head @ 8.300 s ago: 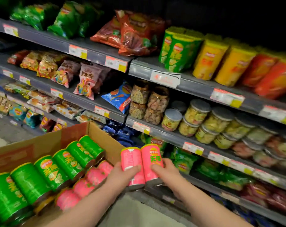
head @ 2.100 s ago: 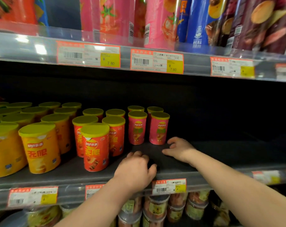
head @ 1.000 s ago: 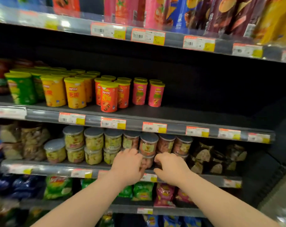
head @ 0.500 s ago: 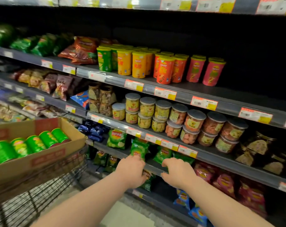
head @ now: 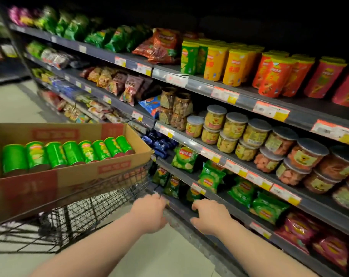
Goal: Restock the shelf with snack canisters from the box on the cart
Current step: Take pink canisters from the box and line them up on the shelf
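From the head camera, our one view, both of our hands sit low at the centre of the frame, side by side and empty: the left hand (head: 149, 211) is loosely curled with nothing in its grip, and the right hand (head: 210, 214) has its fingers (head: 197, 205) spread and slack, also holding nothing. The things we need, the green snack canisters (head: 69, 154), lie in the cardboard box (head: 113, 166) at the left of the frame, up and to the left of both hands, with the box resting on top of the wire cart (head: 101, 198). They lie on their sides in a single row, packed touching one another, long axes pointing from the near wall of the box toward its far wall. Our left hand is the nearer one; the right would have to cross over it. We judge the next reach goes up and leftward over the near box wall, taking a can across its width. The shelf (head: 249, 100) with standing canisters (head: 232, 66) is in the upper right, well apart from the box.
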Tool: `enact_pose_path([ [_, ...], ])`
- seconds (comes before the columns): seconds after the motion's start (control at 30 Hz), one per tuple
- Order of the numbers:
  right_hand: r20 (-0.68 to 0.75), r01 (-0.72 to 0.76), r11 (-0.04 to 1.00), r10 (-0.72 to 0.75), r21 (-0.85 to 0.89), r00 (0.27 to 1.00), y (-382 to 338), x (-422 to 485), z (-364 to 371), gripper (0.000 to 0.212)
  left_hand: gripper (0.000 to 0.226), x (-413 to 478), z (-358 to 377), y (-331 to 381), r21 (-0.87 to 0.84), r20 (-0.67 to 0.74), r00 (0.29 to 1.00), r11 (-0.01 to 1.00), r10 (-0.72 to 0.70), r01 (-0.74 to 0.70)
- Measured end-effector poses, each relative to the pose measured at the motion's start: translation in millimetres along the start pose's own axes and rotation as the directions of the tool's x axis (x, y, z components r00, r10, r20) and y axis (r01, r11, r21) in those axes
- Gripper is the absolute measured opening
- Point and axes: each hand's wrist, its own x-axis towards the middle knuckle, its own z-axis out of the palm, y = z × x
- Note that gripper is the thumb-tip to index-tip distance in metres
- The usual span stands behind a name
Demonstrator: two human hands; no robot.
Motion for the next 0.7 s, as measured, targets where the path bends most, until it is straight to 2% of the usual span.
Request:
enact_pose_path([
  [0.23, 0.05, 0.085, 0.995, -0.083, -0.05, 0.995, -84, 54, 0, 0.038, 0.045, -5, 22, -96, -0.099, 0.036, 0.993, 0.988, -0.112, 0.115],
  [0.53, 0.064, 0.121, 0.989, -0.116, -0.083, 0.991, -192, 138, -18, 0.04, 0.042, 3, 18, -225, -0.126, 0.023, 0.987, 0.979, -0.161, 0.162],
  [0.7, 0.078, 0.157, 0.985, -0.151, -0.075, 0.985, -244, 174, -21, 0.039, 0.041, 3, 12, -280, -0.15, -0.028, 0.982, 0.972, -0.187, 0.181],
])
